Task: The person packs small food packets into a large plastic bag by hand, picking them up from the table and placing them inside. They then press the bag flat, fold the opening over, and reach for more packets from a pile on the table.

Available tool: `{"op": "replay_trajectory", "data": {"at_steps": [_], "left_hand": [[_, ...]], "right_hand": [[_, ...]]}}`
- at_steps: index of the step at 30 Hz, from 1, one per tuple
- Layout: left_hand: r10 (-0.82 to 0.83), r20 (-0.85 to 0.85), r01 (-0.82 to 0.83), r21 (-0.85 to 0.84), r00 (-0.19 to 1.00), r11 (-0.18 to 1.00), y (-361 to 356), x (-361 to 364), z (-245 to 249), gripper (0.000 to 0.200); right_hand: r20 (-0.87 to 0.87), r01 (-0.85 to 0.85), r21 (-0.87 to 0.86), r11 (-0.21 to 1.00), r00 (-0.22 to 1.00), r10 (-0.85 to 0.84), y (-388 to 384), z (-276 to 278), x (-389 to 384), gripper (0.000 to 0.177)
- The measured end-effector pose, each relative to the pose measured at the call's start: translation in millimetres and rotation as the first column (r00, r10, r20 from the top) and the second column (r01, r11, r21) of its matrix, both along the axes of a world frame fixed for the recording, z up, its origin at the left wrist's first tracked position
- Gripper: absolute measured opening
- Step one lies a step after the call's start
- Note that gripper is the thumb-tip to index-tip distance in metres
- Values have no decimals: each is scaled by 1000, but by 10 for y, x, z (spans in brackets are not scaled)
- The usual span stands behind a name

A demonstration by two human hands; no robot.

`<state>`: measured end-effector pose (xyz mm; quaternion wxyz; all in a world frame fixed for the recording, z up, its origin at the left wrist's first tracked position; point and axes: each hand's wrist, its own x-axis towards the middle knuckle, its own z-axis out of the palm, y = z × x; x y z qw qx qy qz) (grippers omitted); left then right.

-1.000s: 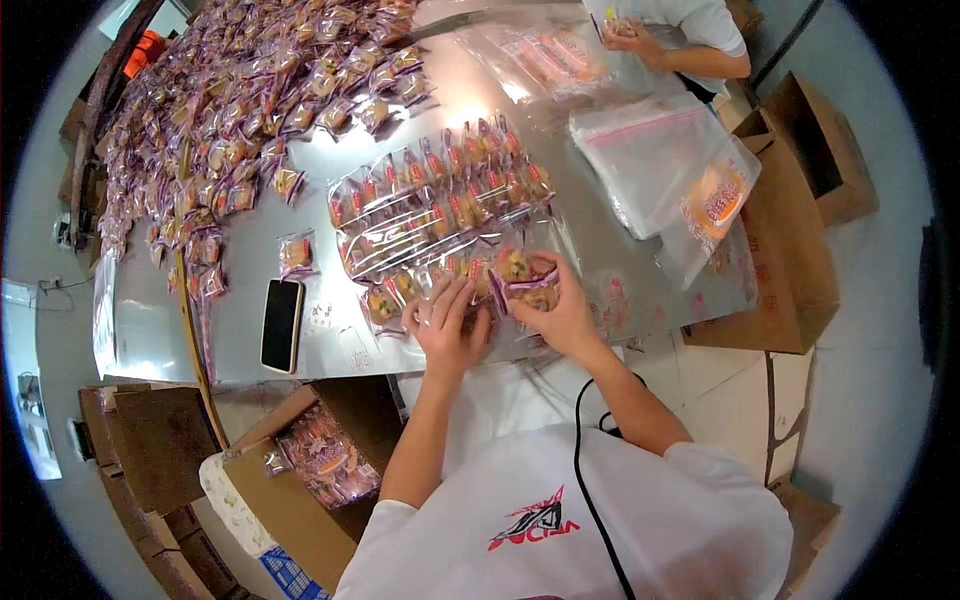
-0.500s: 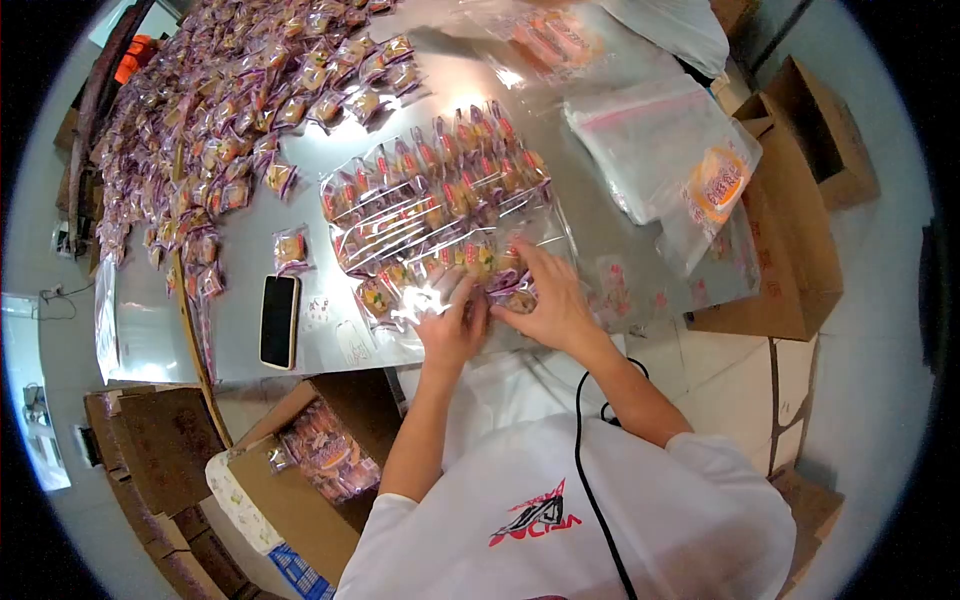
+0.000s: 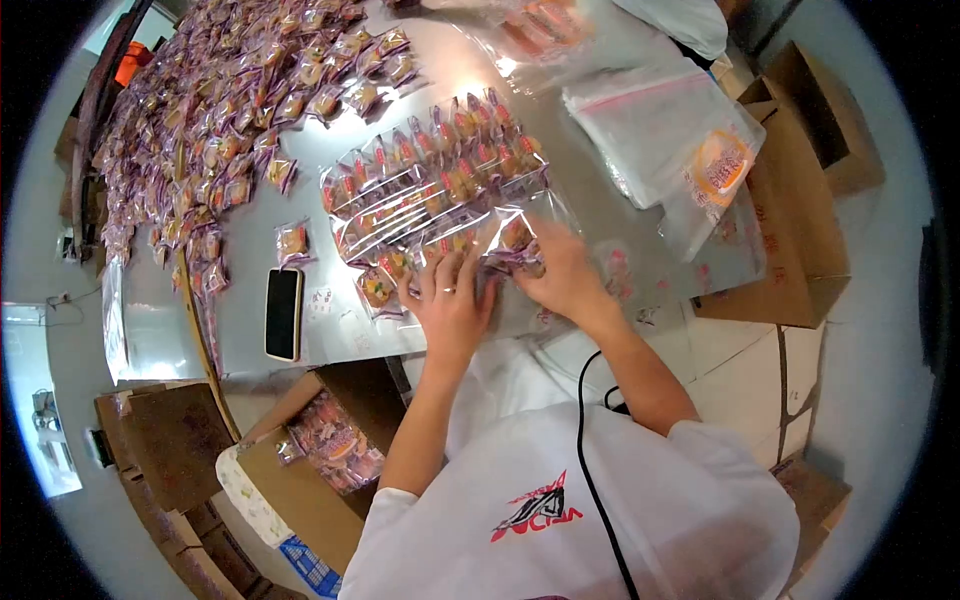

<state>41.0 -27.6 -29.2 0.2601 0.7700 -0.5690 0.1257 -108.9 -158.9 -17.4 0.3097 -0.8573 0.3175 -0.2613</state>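
one left hand (image 3: 450, 305) open on wrapped cakes (image 3: 378, 287), right hand (image 3: 568, 275) grip unclear, orange label (image 3: 721, 164) illegible

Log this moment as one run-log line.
left hand: near edge of packet bag | right hand: same edge, farther right | phone: on table, left of bag | loose packets: heaped beyond phone

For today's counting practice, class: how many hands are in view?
2: the left hand at the near side of the clear bag; the right hand, blurred, to its right. The co-worker's may be out of frame.
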Motion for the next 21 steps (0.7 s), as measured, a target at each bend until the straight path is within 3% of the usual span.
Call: {"op": "replay_trajectory", "data": {"at_steps": [1, 4, 10, 12, 16, 19, 21], "left_hand": [[20, 30, -20, 8, 999, 1000, -18, -16, -22, 42], [-2, 28, 5, -86, 1000, 996, -65, -13, -129, 42], [-127, -117, 105, -182, 985, 978, -154, 65, -109, 33], [-101, -137, 75, -180, 985, 981, -163, 40, -72, 32], [-75, -103, 64, -103, 992, 993, -132, 99, -51, 52], [-99, -91, 93, -70, 991, 993, -103, 141, -52, 52], [-131, -30, 127, -100, 991, 987, -100, 148, -112, 46]], "right_hand": [[4, 11, 30, 999, 1000, -11, -6, -16, -10, 82], [63, 96, -96, 991, 994, -90, 63, -141, -2, 82], [244, 138, -10, 990, 961, -131, 184, -223, 16, 83], [225, 130, -61, 990, 968, -113, 162, -245, 7, 81], [170, 135, -67, 989, 978, -122, 66, -343, -88, 77], [26, 64, -49, 997, 998, -63, 90, -175, -215, 74], [-122, 94, 69, 993, 989, -85, 92, 19, -244, 73]]}}
